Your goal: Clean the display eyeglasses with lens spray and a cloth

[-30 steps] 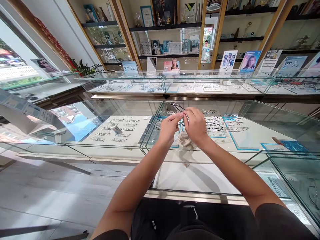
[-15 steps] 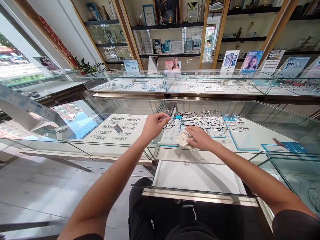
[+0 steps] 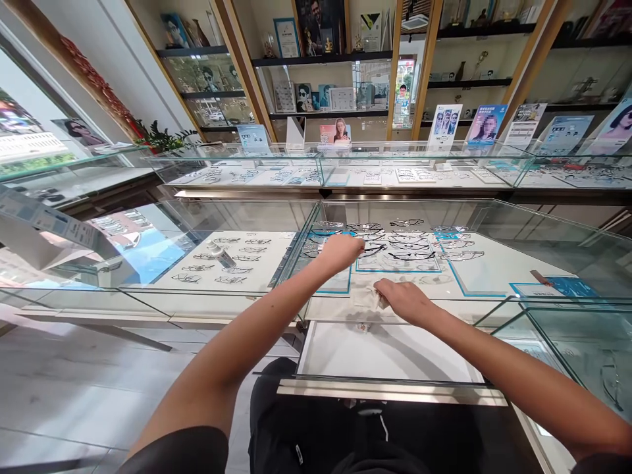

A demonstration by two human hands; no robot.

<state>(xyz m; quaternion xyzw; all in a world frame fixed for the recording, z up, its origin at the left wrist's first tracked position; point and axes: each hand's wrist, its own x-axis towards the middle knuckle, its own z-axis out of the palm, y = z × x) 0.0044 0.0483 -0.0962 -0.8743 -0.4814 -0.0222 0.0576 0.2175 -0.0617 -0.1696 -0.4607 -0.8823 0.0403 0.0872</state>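
My left hand (image 3: pixel 342 251) reaches into the open glass display case (image 3: pixel 518 227), fingers closed on a dark-framed pair of glasses (image 3: pixel 371 249). The glasses sit low among the rows of glasses (image 3: pixel 412 245) on the white tray with blue lines. My right hand (image 3: pixel 405 300) lies nearer to me on the tray's front part, its fingers closed on a pale crumpled cloth (image 3: pixel 366 297).
A small spray bottle (image 3: pixel 218 253) lies among glasses in the case to the left. A white pulled-out shelf (image 3: pixel 390 352) sits below my hands. Behind stands another glass counter (image 3: pixel 345 168) with advertising cards, then wall shelves.
My hands came apart. The left one carried the glasses from up in front of me down onto the tray. The right one dropped to the cloth and drew it toward me.
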